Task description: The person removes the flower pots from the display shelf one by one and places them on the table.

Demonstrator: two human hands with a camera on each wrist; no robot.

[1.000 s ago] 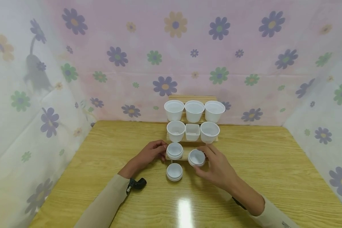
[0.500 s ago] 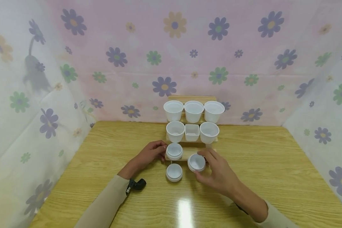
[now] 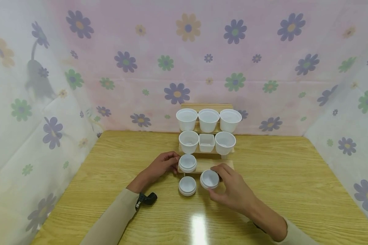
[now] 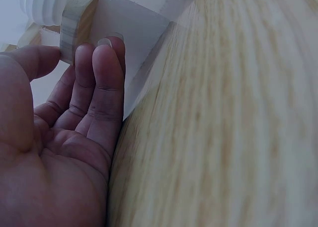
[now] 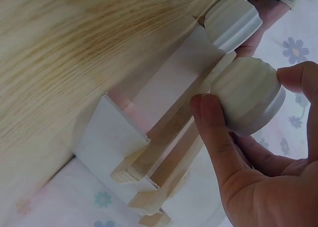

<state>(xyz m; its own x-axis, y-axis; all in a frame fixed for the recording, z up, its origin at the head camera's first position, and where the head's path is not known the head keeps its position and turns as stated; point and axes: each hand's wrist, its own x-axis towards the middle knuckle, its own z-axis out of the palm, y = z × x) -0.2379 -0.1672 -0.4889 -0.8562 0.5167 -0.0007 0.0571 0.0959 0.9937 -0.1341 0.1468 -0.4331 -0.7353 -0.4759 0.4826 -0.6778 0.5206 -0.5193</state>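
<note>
My right hand [image 3: 237, 190] pinches a small white ribbed pot [image 3: 209, 179] between thumb and fingers. In the right wrist view the pot [image 5: 248, 95] is raised off the wooden table, near the front edge of the rack. My left hand [image 3: 162, 166] grips the left end of the tiered wooden rack's lowest board [image 3: 213, 166], with the thumb and fingertips on the board end [image 4: 77, 28] in the left wrist view. A similar white pot [image 3: 187, 163] sits on the left of that board. Another small pot [image 3: 187, 186] stands on the table in front of it.
Higher up, the middle step bears two round white cups and a square cup [image 3: 207, 143] between them. Several larger white cups, such as the middle cup [image 3: 208, 120], line the top step. A flowered cloth [image 3: 135, 92] hangs behind and at the sides of the table [image 3: 135, 224].
My right hand has drawn the white pot back from the lowest board, toward me and slightly left. More of the board's right part now shows. My left hand has stayed in place.
</note>
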